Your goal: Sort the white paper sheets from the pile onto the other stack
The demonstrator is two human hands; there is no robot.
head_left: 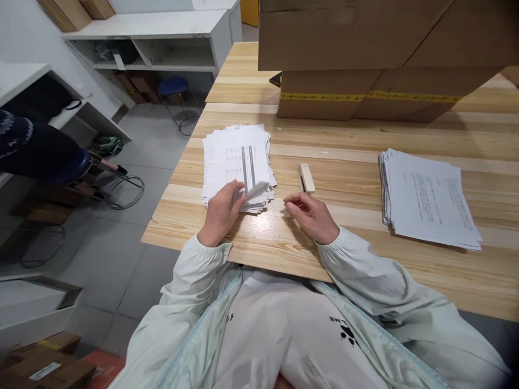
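Observation:
My left hand [221, 212] is at the near-left edge of a stack of printed papers [227, 140]. Its thumb and fingers close on the top sheet of paper [237, 162], whose near-right corner is curled up off the pile. To the right, my right hand [311, 217] hovers over the bare wood with its fingers curled in and nothing visible in them. Just beyond its knuckles lies a cream stapler [307, 177], apart from the papers.
A second stack of printed papers [430, 200] lies on the right of the wooden table [344, 259]. Large cardboard boxes [340, 38] stand across the back. Left of the table edge are a blue stool [173, 86], white shelving [162, 24] and a seated person [36, 146].

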